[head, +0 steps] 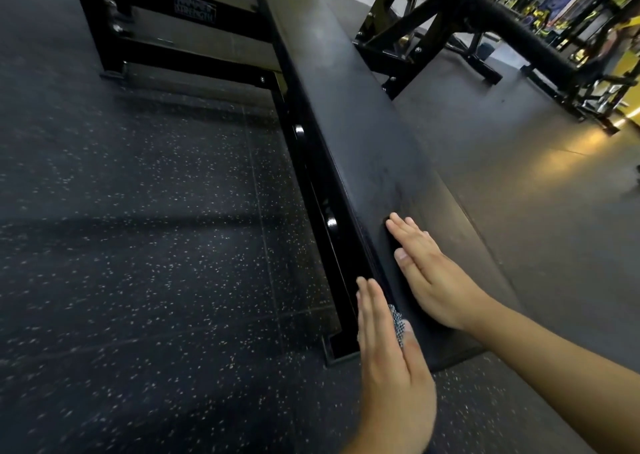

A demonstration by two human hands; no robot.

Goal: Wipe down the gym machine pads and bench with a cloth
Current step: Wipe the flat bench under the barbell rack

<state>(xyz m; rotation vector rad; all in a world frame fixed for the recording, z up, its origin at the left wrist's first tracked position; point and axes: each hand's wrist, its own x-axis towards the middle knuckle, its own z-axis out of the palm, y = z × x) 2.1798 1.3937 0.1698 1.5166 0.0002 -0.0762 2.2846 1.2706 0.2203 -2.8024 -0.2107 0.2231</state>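
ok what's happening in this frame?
A person is wiping a long black bench in a gym. The left hand, fingers straight, presses a speckled cloth against the bench's near side edge. The right hand lies flat on the top pad near the same end. Most of the bench stretches away ahead of the hands.
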